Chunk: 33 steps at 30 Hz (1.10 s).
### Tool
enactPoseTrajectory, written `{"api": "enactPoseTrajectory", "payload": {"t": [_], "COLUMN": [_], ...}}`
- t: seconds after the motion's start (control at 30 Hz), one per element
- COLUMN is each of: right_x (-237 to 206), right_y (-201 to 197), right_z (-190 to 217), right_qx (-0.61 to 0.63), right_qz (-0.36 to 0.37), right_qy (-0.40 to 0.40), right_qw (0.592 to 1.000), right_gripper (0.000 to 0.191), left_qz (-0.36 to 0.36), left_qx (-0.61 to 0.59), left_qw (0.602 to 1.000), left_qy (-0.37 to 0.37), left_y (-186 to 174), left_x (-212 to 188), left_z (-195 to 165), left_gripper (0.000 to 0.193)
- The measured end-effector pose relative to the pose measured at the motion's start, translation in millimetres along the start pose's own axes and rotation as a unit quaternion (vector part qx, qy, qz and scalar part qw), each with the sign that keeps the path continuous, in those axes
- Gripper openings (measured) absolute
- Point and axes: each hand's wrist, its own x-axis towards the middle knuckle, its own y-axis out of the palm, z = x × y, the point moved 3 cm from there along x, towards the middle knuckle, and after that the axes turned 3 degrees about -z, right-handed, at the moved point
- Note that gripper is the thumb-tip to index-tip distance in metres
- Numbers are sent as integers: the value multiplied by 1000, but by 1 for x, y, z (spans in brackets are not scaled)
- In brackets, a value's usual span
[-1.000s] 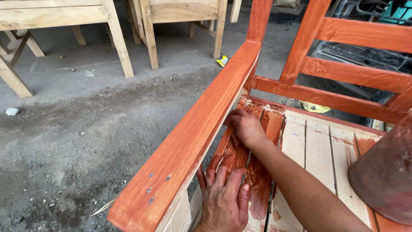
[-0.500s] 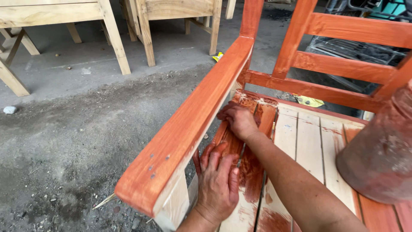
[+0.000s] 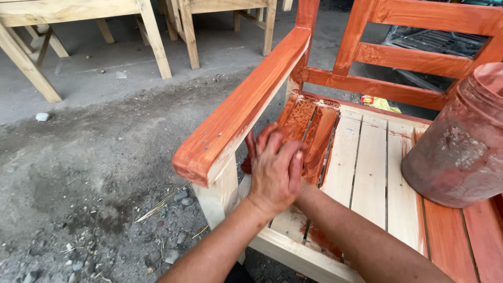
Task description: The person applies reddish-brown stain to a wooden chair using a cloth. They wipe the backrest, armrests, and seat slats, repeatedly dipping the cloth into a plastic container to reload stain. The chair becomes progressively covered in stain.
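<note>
A wooden armchair has its left armrest (image 3: 241,112) and backrest (image 3: 414,57) stained orange-red, while most seat slats (image 3: 367,167) are bare pale wood. My left hand (image 3: 275,170) lies flat over my right hand at the seat's left edge, just under the armrest. Of my right hand (image 3: 264,137) only stain-red fingertips show past the left one; whether it holds a rag is hidden. The slats (image 3: 314,131) just beyond the hands are wet with stain. A stain-smeared plastic bucket (image 3: 461,141) stands on the right side of the seat.
Unstained wooden furniture legs (image 3: 152,36) stand on the concrete at the back left. Gritty dark ground (image 3: 94,157) with pebbles and straw lies left of the chair. A yellow and red wrapper (image 3: 377,102) lies behind the seat. A small stone (image 3: 42,116) sits far left.
My right hand has drawn back from the far corner of the seat toward me. My left hand has moved over it, so both are stacked beside the armrest post.
</note>
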Motion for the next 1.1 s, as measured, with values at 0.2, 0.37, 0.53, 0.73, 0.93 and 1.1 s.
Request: {"api": "enactPoseTrajectory", "payload": {"t": [0.2,0.37,0.53,0.73,0.93,1.1], "right_x": [-19,-24,20,7,-33,-39], "right_y": [-41,-51,-50,-37,-12,12], "right_z": [26,32,48,43,36,45], "right_qx": [-596,-814,-841,-825,-846,-818], "right_qz": [220,301,229,223,243,251], "right_qy": [265,229,251,264,225,221], "right_qw": [726,440,422,447,417,468], "right_gripper": [43,41,40,31,34,30], "left_qz": [-40,-20,11,21,4,13], "left_qx": [-54,-71,-66,-73,-89,-84], "left_qw": [998,997,998,997,996,996], "left_qy": [-6,14,21,12,15,14], "left_y": [-15,-25,-28,-22,-17,-21], "left_x": [26,28,26,24,24,22], "left_z": [-2,-1,5,10,11,10], "left_gripper": [15,15,15,15,15,14]}}
